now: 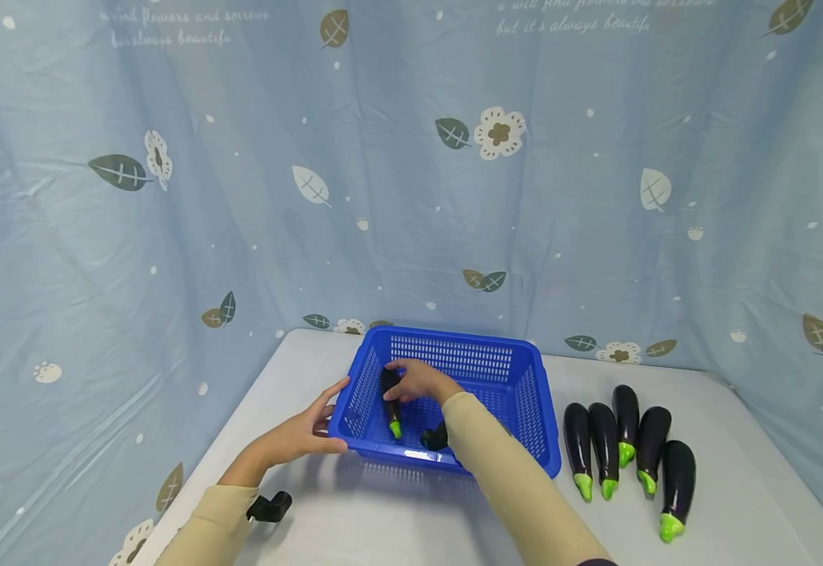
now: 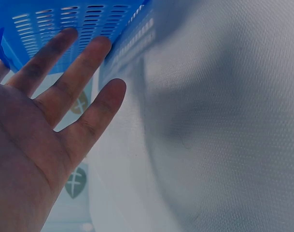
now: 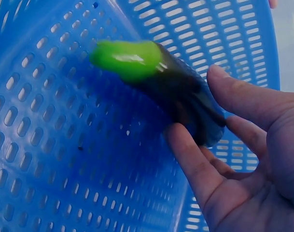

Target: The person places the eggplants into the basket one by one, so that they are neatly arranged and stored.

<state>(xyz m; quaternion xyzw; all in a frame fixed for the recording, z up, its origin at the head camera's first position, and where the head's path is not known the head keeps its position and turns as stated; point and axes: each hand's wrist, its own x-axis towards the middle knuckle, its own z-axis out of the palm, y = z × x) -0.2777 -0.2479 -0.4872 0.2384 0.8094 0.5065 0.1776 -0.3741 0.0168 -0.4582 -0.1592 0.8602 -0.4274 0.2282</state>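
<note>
Inside the blue plastic basket (image 1: 446, 454), my right hand (image 1: 417, 380) grips a dark purple eggplant (image 1: 391, 399) near the basket's left wall. The eggplant's bright green stem end (image 3: 130, 59) points toward the front in the head view. The right wrist view shows thumb and fingers on opposite sides of its dark body, over the slotted basket floor. My left hand (image 1: 305, 431) is at the basket's left end, fingers spread and mostly straight against its outside. In the left wrist view, straight fingers (image 2: 69, 89) lie along the slotted wall, and the palm holds nothing.
Several more eggplants (image 1: 604, 444) lie on the white table (image 1: 340, 523) to the right of the basket, green ends toward the front. A blue patterned curtain (image 1: 411, 196) hangs behind the table and along its sides. Black wrist cameras (image 1: 270, 507) sit on both wrists.
</note>
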